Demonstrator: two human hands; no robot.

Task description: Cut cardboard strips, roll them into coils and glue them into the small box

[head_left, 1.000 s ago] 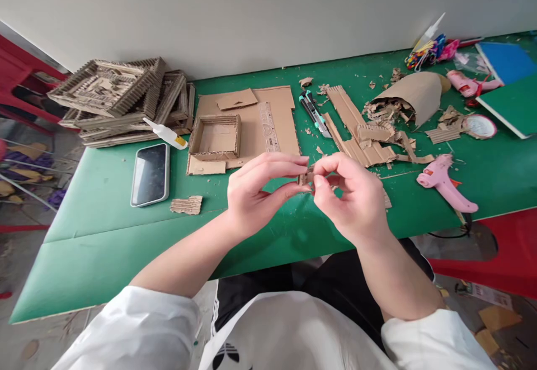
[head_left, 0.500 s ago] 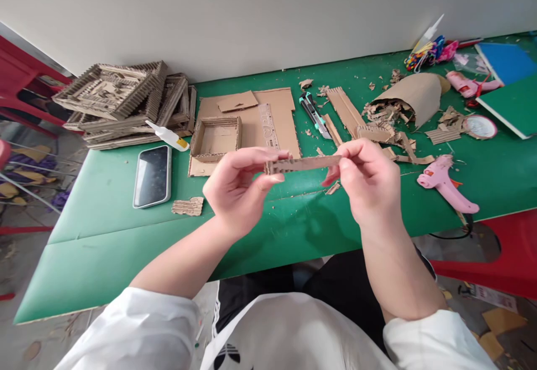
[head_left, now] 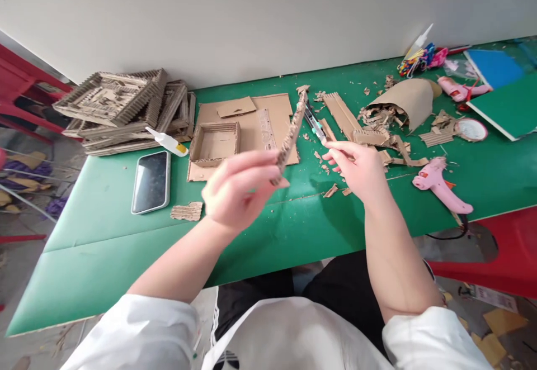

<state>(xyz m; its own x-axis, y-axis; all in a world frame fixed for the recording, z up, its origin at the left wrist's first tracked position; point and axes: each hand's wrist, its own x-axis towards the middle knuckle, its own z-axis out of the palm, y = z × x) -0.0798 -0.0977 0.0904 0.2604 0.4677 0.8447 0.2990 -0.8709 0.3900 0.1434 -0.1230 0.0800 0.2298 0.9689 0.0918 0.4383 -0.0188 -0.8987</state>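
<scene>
My left hand (head_left: 243, 188) is closed around the lower end of a narrow corrugated cardboard strip (head_left: 292, 132), which slants up and away above the table. On the right, my right hand (head_left: 356, 166) is loosely open, fingers slightly apart and holding nothing that I can see. Its fingertips are close to the near end of a black and turquoise utility knife (head_left: 315, 124); whether they touch it I cannot tell. Behind my left hand, a small open cardboard box (head_left: 216, 160) sits on a flat cardboard sheet (head_left: 251, 124).
Corrugated frames (head_left: 121, 113) are stacked at the left, near a glue bottle (head_left: 168, 141) and a phone (head_left: 151, 183). At the right are a pink glue gun (head_left: 442, 185), a paper cone (head_left: 413, 102) spilling scraps, a tape roll (head_left: 472, 129) and cardboard strips (head_left: 339, 113).
My right hand has let go of the strip's end and moved slightly down beside the knife. The strip in my left hand has swung from level to steeply slanted.
</scene>
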